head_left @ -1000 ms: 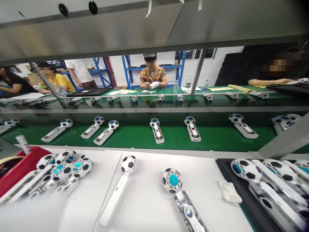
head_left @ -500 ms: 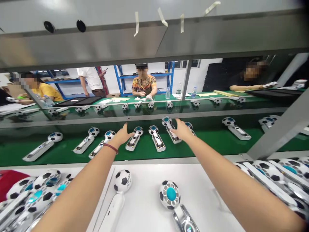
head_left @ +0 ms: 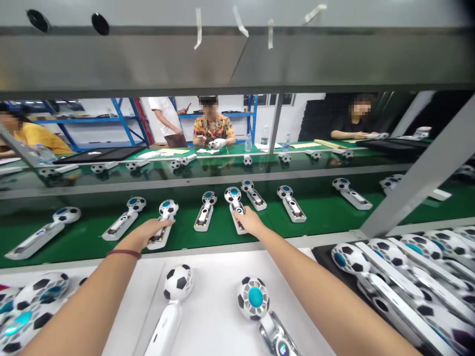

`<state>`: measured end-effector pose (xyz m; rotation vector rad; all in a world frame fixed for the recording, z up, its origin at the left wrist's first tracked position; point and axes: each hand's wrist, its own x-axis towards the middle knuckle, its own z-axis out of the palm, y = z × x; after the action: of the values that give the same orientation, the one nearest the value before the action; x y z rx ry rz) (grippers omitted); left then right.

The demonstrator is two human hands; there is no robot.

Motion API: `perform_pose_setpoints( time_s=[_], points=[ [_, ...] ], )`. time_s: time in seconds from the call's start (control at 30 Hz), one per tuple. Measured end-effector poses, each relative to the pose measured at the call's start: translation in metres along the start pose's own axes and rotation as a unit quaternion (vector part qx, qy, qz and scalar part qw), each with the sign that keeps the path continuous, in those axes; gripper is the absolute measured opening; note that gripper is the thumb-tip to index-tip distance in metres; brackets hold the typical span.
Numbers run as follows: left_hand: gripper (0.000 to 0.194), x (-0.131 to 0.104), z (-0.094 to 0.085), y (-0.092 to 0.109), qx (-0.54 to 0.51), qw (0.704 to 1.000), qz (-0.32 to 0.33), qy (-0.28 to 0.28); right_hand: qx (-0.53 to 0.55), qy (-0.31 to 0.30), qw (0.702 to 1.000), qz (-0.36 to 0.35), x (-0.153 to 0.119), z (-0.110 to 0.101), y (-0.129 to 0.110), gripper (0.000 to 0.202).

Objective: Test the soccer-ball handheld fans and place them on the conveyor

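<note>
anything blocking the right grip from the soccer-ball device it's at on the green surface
Nothing visible does: the right grip overlaps the soccer-ball device in the picture. The left neighbour lies apart from that device, and the rear neighbour lies farther back on the green surface; neither stands in between.

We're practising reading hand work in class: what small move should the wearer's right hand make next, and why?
Probably firm its grip: the right hand is already at the handle of a ball-topped device, which lies on the green surface, though the hand hides how securely it is held.
</note>
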<state>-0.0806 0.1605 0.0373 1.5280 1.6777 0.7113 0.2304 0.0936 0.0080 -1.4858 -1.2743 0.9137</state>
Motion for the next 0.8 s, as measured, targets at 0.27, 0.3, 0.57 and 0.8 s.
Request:
perform_pose_setpoints(
  time_s=[0.27, 0.3, 0.57, 0.8],
  points=[
    [0.055, -0.117, 0.035, 0.079, -0.448, 0.883, 0.057, -0.124, 0.304, -0.048, 0.951, -0.008, -0.057, -0.045, -0.045, 0.057],
    [0.059, -0.132, 0.038, 0.086, -0.480, 0.866, 0.048, -0.132, 0.341, -0.061, 0.938, -0.010, -0.064, -0.053, -0.053, 0.059],
    [0.072, -0.208, 0.087, 0.063, -0.379, 0.915, 0.127, -0.057, 0.249, 0.005, 0.965, -0.081, -0.128, -0.073, -0.037, 0.049],
    [0.068, -0.223, 0.118, 0.014, -0.347, 0.930, 0.067, -0.097, 0.155, -0.085, 0.984, -0.008, -0.158, -0.067, 0.013, 0.057]
  ],
)
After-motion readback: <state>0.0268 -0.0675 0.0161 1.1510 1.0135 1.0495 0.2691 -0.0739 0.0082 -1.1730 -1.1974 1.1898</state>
